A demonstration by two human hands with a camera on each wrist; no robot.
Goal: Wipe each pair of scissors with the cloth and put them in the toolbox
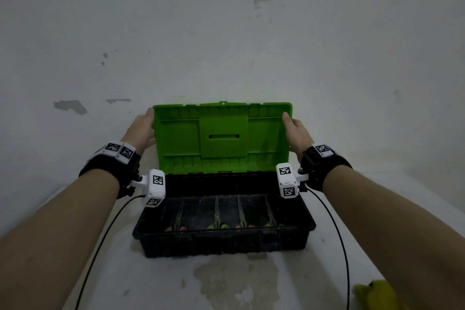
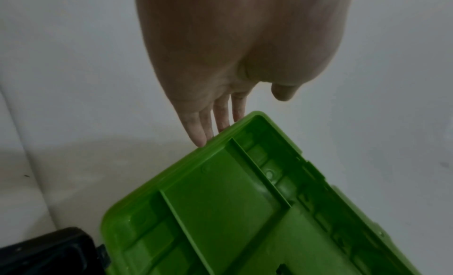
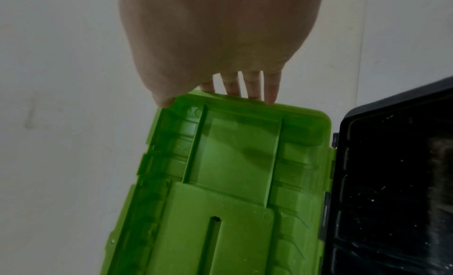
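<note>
The toolbox has a black base (image 1: pixel 224 243) and a green lid (image 1: pixel 221 133) that stands upright against the wall. Inside the base lie several pairs of scissors side by side, blades pointing away: pink handles (image 1: pixel 176 228), green (image 1: pixel 217 226), orange (image 1: pixel 244 226). My left hand (image 1: pixel 141 129) lays straight fingers (image 2: pixel 203 132) behind the lid's (image 2: pixel 232 201) left edge, thumb apart from it. My right hand (image 1: pixel 297 131) holds the lid's (image 3: pixel 232 163) right top corner, thumb (image 3: pixel 163 102) in front and fingers behind. The yellow cloth (image 1: pixel 377 294) lies at the near right.
The box sits on a white tabletop (image 1: pixel 151 284) pushed against a scuffed white wall (image 1: pixel 226 33). A brownish stain (image 1: pixel 236 282) marks the surface in front of the box. Black cables (image 1: pixel 105 236) trail from both wrist cameras towards me.
</note>
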